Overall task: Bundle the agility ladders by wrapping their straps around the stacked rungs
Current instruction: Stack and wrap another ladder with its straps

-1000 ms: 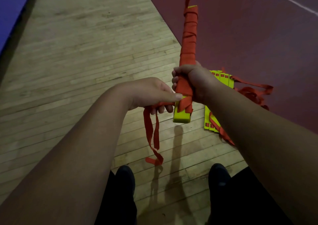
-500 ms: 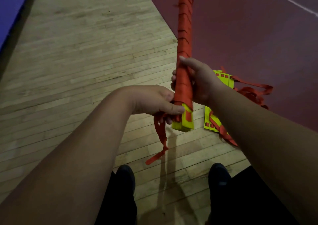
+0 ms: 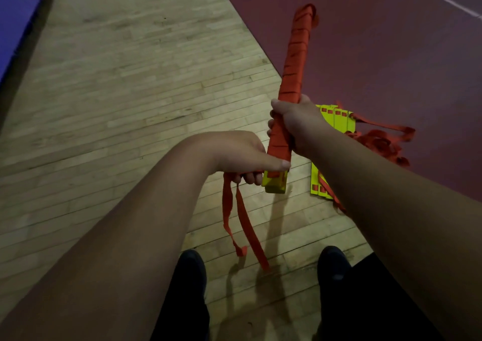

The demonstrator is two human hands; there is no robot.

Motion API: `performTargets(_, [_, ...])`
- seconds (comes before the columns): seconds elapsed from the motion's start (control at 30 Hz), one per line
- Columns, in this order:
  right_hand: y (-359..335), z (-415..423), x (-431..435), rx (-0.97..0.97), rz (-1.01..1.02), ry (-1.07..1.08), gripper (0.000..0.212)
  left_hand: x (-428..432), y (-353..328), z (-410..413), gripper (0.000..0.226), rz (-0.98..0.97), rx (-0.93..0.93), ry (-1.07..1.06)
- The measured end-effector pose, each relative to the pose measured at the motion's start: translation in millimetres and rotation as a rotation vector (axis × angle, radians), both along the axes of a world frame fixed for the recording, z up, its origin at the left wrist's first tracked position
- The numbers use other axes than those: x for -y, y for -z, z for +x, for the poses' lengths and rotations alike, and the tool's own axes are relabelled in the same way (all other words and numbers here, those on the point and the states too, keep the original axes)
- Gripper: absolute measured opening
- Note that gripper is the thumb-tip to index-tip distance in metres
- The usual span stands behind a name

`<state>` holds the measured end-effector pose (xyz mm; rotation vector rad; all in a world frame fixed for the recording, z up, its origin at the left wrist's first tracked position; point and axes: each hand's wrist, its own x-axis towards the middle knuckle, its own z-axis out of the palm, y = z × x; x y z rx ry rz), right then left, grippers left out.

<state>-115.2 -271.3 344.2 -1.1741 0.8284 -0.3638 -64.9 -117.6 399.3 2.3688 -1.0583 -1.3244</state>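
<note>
- Clutching the wrapped bundle of rungs (image 3: 294, 61) in mid-air with the right grip (image 3: 296, 125), curling the fingers round its lower part and tilting its far end up and away.
- Pinching the loose strap (image 3: 243, 220) in the left grip (image 3: 241, 155) just beside the bundle's near end, pressing the thumb across the last orange turn.
- Dangling two strap tails from under the left grip toward the wooden floor (image 3: 130, 92).
- Showing orange wrapping along nearly the whole bundle, leaving only the near yellow end bare.
- Lying on the floor behind the right forearm: a second ladder (image 3: 339, 117), yellow and unbundled, trailing its tangled orange straps (image 3: 378, 142) onto the red court (image 3: 365, 40).
- Standing in dark shoes (image 3: 191, 265) at the bottom edge.
</note>
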Motion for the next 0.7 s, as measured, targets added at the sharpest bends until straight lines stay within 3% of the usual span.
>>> performTargets(0.13, [7, 3, -4, -0.094, -0.161, -0.039, 0.033, 13, 17, -27, 0.054, 0.022, 0.293, 0.076])
performTargets(0.2, [8, 3, -5, -0.079, -0.152, -0.043, 0.036, 16, 23, -31, 0.047, -0.012, 0.317, 0.055])
performTargets(0.3, [1, -1, -2, 0.019, -0.004, -0.023, 0.032, 9, 15, -14, 0.047, -0.008, 0.186, 0.029])
performTargets(0.43, [-11, -9, -2, 0.147, 0.296, -0.055, 0.025, -10, 9, 9, 0.063, -0.053, -0.266, -0.019])
performTargets(0.5, [-18, -11, -3, 0.24, 0.485, -0.112, 0.017, -13, 12, 12, 0.057, -0.099, -0.396, -0.017])
performTargets(0.57, [-24, -12, -3, 0.303, 0.613, -0.149, 0.012, -13, 10, 13, 0.051, -0.13, -0.421, -0.013])
performTargets(0.7, [-27, -8, -3, 0.313, 0.579, -0.152, 0.004, -14, 2, 18, 0.053, -0.117, -0.324, -0.016])
